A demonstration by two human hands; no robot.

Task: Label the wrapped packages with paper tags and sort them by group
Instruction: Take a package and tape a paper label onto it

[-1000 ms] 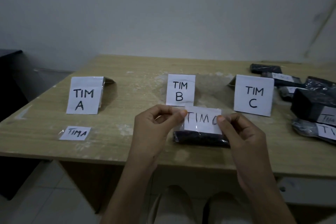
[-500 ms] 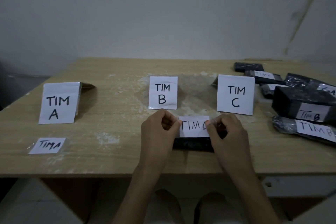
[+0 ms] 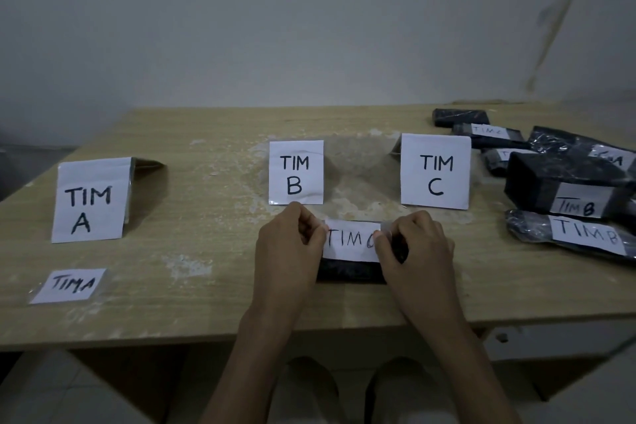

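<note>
Labelling of a wrapped package (image 3: pixel 351 271), lying at the table's (image 3: pixel 206 313) near edge, at 6 o'clock from the TIM B sign (image 3: pixel 296 173). Risk, as a judgement: the paper tag (image 3: pixel 351 240) (lettered "TIM", last character half covered, probably C) could set crooked or wrinkle if 1 side is pressed before the other, and its clear tape could catch a fingertip. The left hand (image 3: pixel 287 253) and right hand (image 3: pixel 418 251) are curled nearly closed, each pinching 1 end of the tag against the package top. A loose TIM A tag (image 3: pixel 70 284) lies at 9 o'clock; tagged packages (image 3: pixel 568 193) are heaped at 2 o'clock.
</note>
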